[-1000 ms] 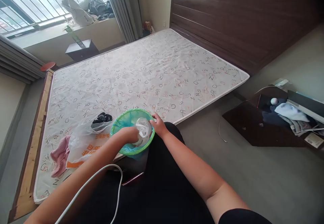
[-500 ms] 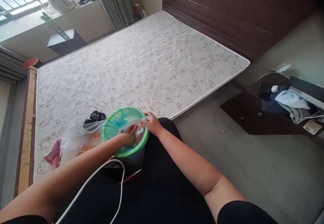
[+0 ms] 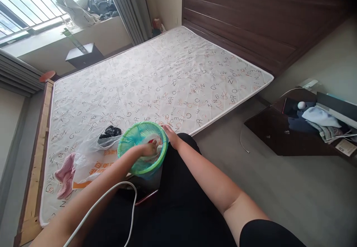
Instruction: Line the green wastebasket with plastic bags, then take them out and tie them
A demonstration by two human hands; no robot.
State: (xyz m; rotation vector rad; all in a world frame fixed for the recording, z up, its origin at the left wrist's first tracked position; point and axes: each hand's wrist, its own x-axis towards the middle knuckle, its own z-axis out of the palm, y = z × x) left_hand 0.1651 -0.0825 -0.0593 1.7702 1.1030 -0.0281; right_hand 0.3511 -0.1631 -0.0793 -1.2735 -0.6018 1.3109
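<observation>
A round wastebasket [image 3: 121, 140] with a bright green rim and a thin teal liner stands tilted between my lap and the mattress edge. My right hand [image 3: 170, 135] grips its rim on the right side. Deep inside the basket, my left hand [image 3: 150, 148] has its fingers curled down against crumpled clear plastic [image 3: 156, 140] with red and white bits. What those fingers pinch is hidden. Left of the basket lies a translucent plastic bag [image 3: 86, 157] with orange print. A black plastic bag [image 3: 111, 132] sits near its top.
The bare mattress [image 3: 156, 79] printed with letters spreads ahead. A pink cloth [image 3: 66, 176] lies on its near left part. A white cable [image 3: 92, 210] loops across my lap. On the right, a dark table [image 3: 267, 135] bears folded clothes [image 3: 320, 117] and a white ball.
My left hand's fingers have gone from spread to curled inside the wastebasket. The right hand stays at the rim. The view has tilted up slightly.
</observation>
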